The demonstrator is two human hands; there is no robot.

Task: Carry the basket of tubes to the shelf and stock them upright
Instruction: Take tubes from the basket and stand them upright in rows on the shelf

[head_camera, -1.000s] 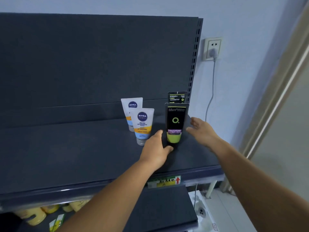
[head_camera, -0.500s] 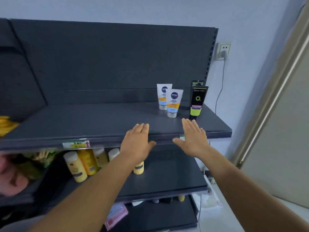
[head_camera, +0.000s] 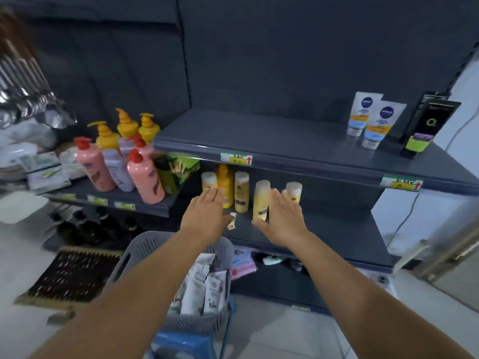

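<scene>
- The dark grey shelf unit (head_camera: pixel 298 73) is filling most of the view; its upper shelf (head_camera: pixel 285 141) is carrying the stocked tubes at its right end.
- The grey plastic basket (head_camera: pixel 145 251) is sitting low in the view, below the forearms and in front of the unit, resting on a blue item (head_camera: pixel 181 345); its exact support is unclear.
- Loose tubes (head_camera: pixel 202 288), white with pale printing, are lying jumbled inside the basket, leaning at mixed angles.
- A brown bristle mat (head_camera: pixel 70 274) is lying on the floor to the left of the basket.
- Pump bottles (head_camera: pixel 114 156), pink, lilac and yellow, are standing on the lower shelf of the neighbouring section to the left.
- Cream-yellow bottles (head_camera: pixel 241 189) are standing in a row on the middle shelf, directly behind the hands.
- The left hand (head_camera: pixel 207 216) is hovering palm down above the basket, fingers (head_camera: pixel 215 196) extended and close together, gripping nothing.
- The right hand (head_camera: pixel 282 221) is hovering just beside it, palm down, fingers (head_camera: pixel 283 203) extended and close together, thumb out, likewise empty.
- Two white-and-blue tubes (head_camera: pixel 378 123) are standing upright, cap down, one just in front of the other.
- Two black tubes (head_camera: pixel 427 125) with green bands are standing upright beside them, nearer the shelf's right edge.
</scene>
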